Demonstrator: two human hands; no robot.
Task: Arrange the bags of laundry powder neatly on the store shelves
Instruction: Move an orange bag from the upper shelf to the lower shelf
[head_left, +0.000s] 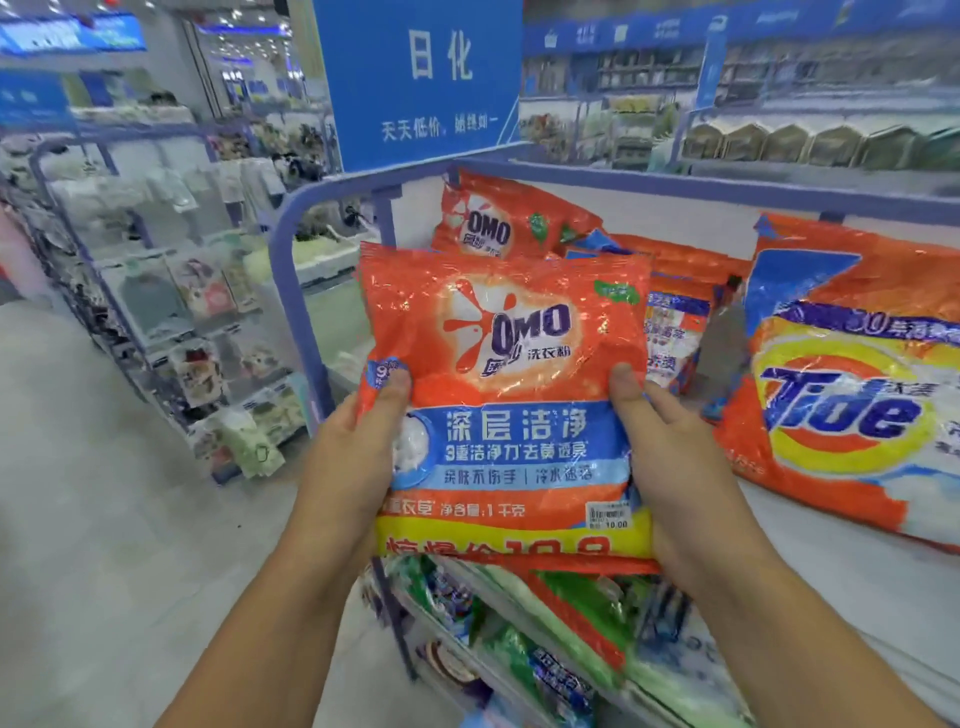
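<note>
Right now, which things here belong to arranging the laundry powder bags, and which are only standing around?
For the job:
OMO bag, held by left hand and right hand
second OMO bag on the shelf
Tide bag

Only around:
blue sign
green packs on the lower shelf

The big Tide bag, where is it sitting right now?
In the head view, the Tide bag leans on the top shelf at the right, just right of the OMO bag held up in both hands, with smaller orange bags between them.
</note>
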